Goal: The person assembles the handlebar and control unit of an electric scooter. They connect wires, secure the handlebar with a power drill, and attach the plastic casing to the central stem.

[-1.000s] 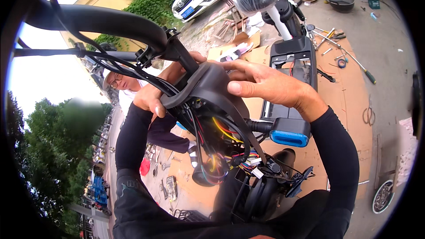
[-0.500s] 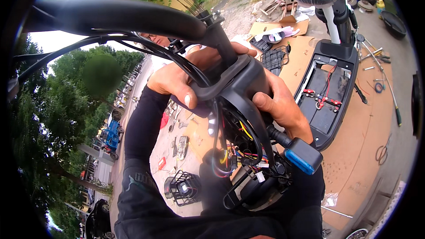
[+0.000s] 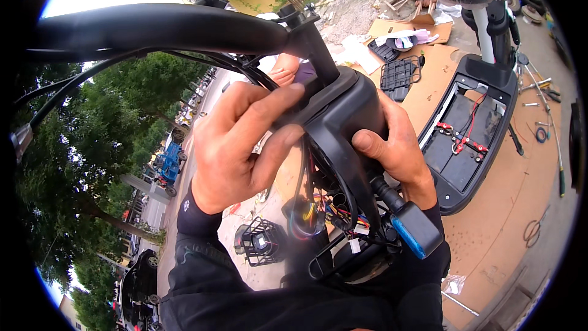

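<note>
Head view: we're grasping cover (image 3: 340,110) from right with right hand (image 3: 399,150); left hand (image 3: 236,147) curling at left rim (image 3: 299,114), hold unclear.

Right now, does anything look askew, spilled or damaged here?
Multicoloured thin wires and a small white plastic connector sit exposed below the black moulded plastic housing held by the right hand, bunched untidily; the connector seems to dangle. No clear damage or spill shows.

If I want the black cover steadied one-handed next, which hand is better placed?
Probably the right hand: it cups the black cover from its right side, thumb laid against it, while the left hand has just fingertips near the rim.
</note>
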Action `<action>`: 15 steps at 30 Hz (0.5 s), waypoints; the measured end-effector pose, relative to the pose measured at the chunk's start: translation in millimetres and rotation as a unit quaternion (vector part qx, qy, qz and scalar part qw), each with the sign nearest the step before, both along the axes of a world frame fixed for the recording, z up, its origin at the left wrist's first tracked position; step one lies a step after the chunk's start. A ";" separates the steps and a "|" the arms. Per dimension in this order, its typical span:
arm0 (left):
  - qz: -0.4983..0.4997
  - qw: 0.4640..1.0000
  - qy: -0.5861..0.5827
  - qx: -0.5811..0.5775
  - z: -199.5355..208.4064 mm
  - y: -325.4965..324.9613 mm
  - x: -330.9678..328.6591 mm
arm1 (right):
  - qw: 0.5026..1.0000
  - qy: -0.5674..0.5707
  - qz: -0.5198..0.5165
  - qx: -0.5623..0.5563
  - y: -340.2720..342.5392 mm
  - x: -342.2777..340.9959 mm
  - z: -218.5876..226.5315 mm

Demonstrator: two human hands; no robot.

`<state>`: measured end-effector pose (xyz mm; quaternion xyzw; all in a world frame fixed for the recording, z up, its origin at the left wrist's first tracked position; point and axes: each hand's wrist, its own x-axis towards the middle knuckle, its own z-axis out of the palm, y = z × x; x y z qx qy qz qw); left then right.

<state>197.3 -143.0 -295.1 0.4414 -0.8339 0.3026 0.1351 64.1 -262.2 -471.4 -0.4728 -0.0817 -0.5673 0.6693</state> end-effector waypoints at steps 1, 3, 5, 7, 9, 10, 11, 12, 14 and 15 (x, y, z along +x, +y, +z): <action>-0.014 0.998 -0.040 0.048 8.7 -3.2 1.1 | 1.000 0.008 0.000 -0.004 -0.7 0.6 -0.3; 0.011 0.996 -0.054 0.075 16.5 -5.2 -4.3 | 1.000 0.028 -0.006 -0.014 -3.8 1.7 -3.1; -0.009 0.995 -0.040 0.093 15.2 -7.3 0.9 | 1.000 0.022 -0.006 -0.006 -3.0 3.6 -4.4; -0.010 0.993 -0.019 0.120 18.2 -6.3 2.3 | 1.000 0.016 0.010 0.000 -2.0 4.1 -3.3; -0.006 0.988 0.015 0.154 22.3 -6.5 2.1 | 0.999 0.017 0.029 0.006 -2.0 2.4 -1.5; 0.006 0.986 0.033 0.166 21.5 -5.1 1.2 | 0.999 0.014 0.029 0.006 -1.8 2.9 -1.7; 0.005 0.984 0.054 0.167 19.4 -4.8 2.1 | 0.999 0.011 0.029 0.006 -1.6 3.9 -2.2; 0.002 0.983 0.075 0.167 16.5 -5.8 3.9 | 1.000 0.009 0.028 0.005 -2.5 4.4 -2.5; -0.007 0.980 0.105 0.167 12.1 -7.7 5.2 | 1.000 0.008 0.027 0.006 -4.7 5.6 -5.1; -0.011 0.980 0.112 0.166 10.7 -7.5 4.8 | 1.000 0.006 0.030 0.008 -4.9 6.4 -6.1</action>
